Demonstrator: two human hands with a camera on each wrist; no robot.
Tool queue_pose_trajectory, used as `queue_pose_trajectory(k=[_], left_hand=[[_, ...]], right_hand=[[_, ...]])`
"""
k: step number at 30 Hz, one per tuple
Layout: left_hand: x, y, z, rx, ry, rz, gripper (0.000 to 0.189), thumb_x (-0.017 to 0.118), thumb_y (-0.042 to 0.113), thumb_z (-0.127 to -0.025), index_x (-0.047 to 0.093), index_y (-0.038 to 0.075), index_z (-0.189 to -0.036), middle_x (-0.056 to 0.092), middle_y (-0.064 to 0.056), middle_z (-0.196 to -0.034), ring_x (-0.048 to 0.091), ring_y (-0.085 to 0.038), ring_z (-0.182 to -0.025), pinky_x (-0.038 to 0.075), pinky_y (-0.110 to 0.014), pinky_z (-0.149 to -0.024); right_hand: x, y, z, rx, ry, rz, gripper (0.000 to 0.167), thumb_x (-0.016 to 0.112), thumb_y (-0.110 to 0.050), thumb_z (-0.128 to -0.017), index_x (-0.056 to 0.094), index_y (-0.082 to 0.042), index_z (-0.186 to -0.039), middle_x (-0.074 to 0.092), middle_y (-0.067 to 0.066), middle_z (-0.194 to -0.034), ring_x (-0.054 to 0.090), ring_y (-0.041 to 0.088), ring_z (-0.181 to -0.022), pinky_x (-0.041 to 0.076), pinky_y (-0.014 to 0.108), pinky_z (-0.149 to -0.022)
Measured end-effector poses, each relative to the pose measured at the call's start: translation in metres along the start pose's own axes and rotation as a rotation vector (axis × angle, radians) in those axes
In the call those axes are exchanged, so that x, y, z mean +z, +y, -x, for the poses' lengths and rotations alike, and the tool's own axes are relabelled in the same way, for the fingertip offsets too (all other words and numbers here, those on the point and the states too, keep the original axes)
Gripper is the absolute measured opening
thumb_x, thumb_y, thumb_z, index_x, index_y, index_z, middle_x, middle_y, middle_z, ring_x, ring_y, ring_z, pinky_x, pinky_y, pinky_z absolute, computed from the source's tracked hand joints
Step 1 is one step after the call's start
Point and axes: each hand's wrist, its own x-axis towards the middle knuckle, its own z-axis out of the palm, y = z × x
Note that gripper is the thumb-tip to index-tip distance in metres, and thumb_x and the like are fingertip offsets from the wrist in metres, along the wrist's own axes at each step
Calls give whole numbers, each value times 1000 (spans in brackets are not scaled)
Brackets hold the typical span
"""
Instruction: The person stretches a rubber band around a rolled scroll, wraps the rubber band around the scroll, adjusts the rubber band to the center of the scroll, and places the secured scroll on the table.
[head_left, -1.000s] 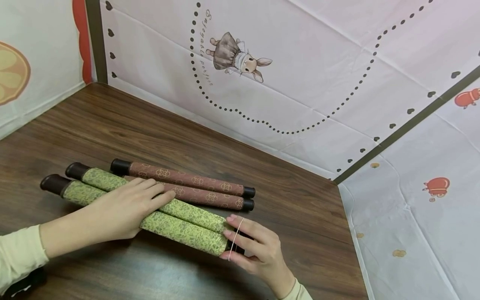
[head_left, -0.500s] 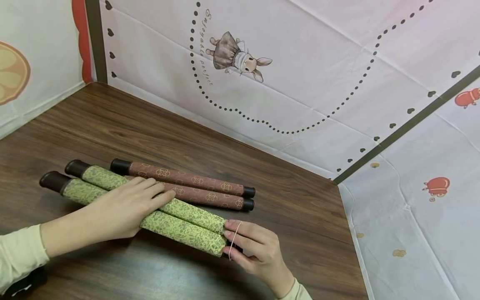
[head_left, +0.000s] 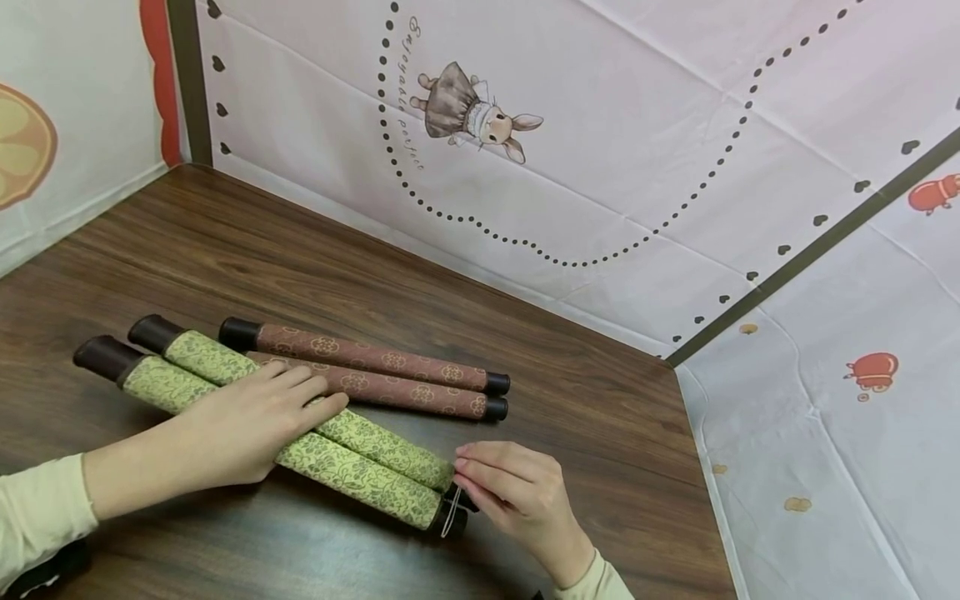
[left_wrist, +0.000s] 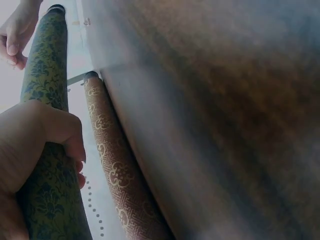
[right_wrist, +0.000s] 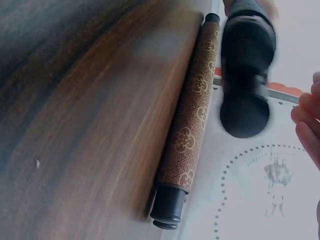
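We see the green rolls [head_left: 360, 482] under the left hand [head_left: 251, 421], which is curled round their middle, their long axis slanting over the table [head_left: 615, 433] from far left to near right, while the right hand [head_left: 517, 492], closed to a pinch on the thin band [head_left: 452, 512], is just beside their dark near ends.

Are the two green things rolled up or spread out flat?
Rolled up: the green rolls show as two long round tubes with dark ends poking out, and the left hand lies across them.
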Motion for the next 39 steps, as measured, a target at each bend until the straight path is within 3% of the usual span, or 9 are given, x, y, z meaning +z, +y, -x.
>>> queue_pose_trajectory(k=[21,39], left_hand=[[1,-1,1,-43,17,25,73,70,-8,-54,60,3,-125,66,-13,-114,63,-31,-104,54,-49,-94],[2,-2,1,-37,30,-14,77,77,3,-49,59,4,-124,65,-11,-109,62,-29,-99,54,-48,-89]], right_hand=[[-12,1,-2,62,-38,75,11,67,-3,-90,76,0,-95,75,13,-91,73,21,-84,60,23,-80],[-14,4,11,133,-75,71,13,67,-3,-90,76,-2,-99,75,10,-95,72,19,-86,59,21,-81]])
